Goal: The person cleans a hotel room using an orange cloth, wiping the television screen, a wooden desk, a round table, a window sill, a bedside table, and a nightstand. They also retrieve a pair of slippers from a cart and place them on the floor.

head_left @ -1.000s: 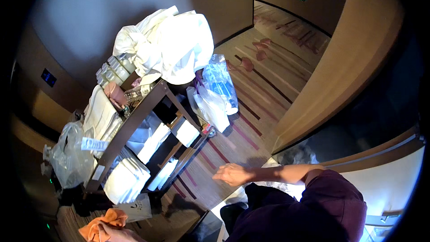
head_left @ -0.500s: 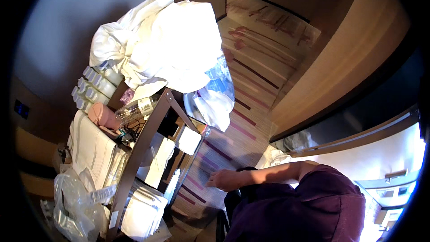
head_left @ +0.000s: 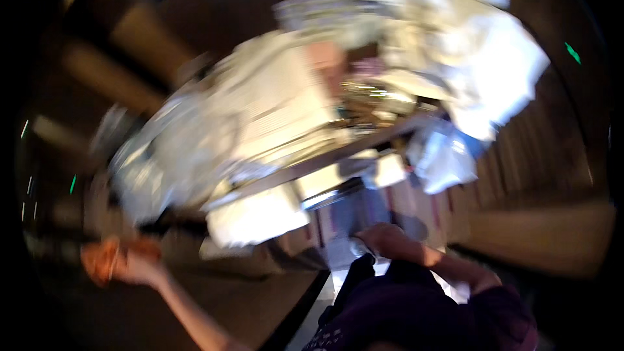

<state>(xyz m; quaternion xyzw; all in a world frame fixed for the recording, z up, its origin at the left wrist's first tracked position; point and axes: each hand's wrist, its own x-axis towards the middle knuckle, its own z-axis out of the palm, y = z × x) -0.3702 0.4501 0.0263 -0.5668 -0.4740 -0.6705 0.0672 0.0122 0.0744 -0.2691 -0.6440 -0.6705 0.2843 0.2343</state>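
Observation:
The picture is smeared by motion. At the lower left, my left hand [head_left: 141, 266] is closed around a crumpled orange cloth [head_left: 101, 260], held out to the side of the cart. My right hand [head_left: 393, 242] hangs in front of my body, below the cart's near side; blur hides its fingers and whether it holds anything. Across the middle stands a housekeeping cart [head_left: 383, 133], its top loaded with folded white linen [head_left: 279, 101] and a pink container [head_left: 326, 62]. White stacks [head_left: 260, 218] fill the shelf under it, closest to my hands.
A large white cloth bundle [head_left: 455, 39] tops the cart's right end, with a white and blue plastic bag [head_left: 445, 159] hanging below. Clear plastic bags [head_left: 162, 156] hang at the left end. Striped carpet [head_left: 520, 156] lies to the right, and a brown wall [head_left: 546, 237] at the lower right.
My view has swung left, so the cart now runs across the middle. My left hand with the orange cloth has come into view. My right hand shows lower and farther right.

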